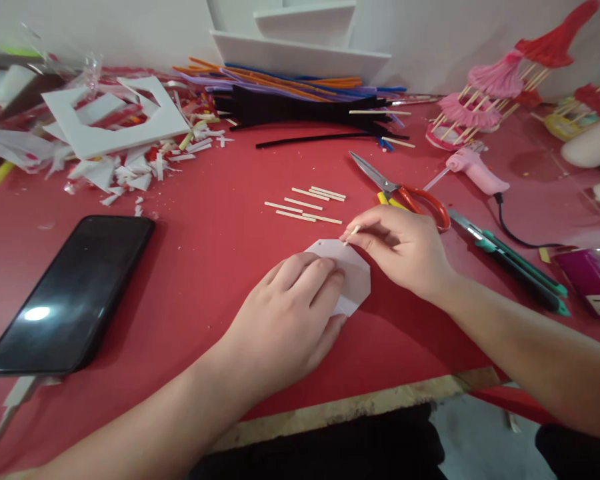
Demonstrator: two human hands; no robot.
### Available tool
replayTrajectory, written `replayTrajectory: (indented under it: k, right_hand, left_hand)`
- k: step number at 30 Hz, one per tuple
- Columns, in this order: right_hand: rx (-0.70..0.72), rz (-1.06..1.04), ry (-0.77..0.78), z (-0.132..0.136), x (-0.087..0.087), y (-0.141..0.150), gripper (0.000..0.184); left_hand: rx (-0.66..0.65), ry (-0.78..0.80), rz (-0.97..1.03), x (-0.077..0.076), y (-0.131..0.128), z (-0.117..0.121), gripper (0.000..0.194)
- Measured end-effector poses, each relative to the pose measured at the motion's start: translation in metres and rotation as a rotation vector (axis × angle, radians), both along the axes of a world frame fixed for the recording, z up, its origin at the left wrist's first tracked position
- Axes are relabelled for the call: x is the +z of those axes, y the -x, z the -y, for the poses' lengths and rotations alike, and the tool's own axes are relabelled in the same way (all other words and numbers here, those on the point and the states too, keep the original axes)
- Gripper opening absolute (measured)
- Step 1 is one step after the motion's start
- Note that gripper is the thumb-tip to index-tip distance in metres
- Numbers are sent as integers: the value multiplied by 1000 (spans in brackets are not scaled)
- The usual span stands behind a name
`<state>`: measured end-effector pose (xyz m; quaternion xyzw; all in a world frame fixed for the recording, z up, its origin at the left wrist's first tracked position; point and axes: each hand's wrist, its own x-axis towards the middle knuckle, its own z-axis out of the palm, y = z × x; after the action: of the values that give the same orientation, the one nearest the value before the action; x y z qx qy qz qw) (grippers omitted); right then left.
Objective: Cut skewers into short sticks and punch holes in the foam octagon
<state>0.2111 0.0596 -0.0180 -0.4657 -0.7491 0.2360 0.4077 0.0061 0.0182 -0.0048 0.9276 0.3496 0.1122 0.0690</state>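
A white octagonal piece of foam board (359, 273) lies on the red tabletop. My left hand (295, 300) grips it, fingers bent over its top and thumb at the near edge. One small hole shows near its far corner. Between the thumb and fingertips of my right hand (397, 250) is a short wooden stick (355, 231), tilted, its lower end at the board's far right edge. Whether the stick has entered the board I cannot tell. Several more cut sticks (300, 205) lie loose just beyond the board.
Red-handled scissors (423, 199), a green-black utility knife (510, 263) and a pink glue gun (480, 170) lie to the right. A phone (75, 293) is at left, foam scraps (120, 170) behind it. Pipe cleaners (300, 83) and a pink tiered model (495, 83) stand at the back.
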Motion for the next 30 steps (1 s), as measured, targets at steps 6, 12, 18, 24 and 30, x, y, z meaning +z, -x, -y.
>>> replayTrajectory:
  k: [6, 12, 18, 24, 30]
  right_hand:
    - [2, 55, -41, -3, 0, 0, 2]
    - [17, -11, -1, -2, -3, 1, 3]
    - [31, -67, 44, -1, -4, -1, 3]
    - [89, -70, 60, -3, -3, -2, 12]
    - [90, -82, 1, -4, -6, -3, 14]
  left_hand:
    - [7, -4, 1, 0, -1, 2, 37]
    - [10, 16, -5, 1, 0, 2, 37]
    - [15, 38, -10, 1, -1, 1, 37]
    - [7, 36, 4, 1, 0, 1, 37]
    - [8, 21, -2, 1, 0, 2, 37]
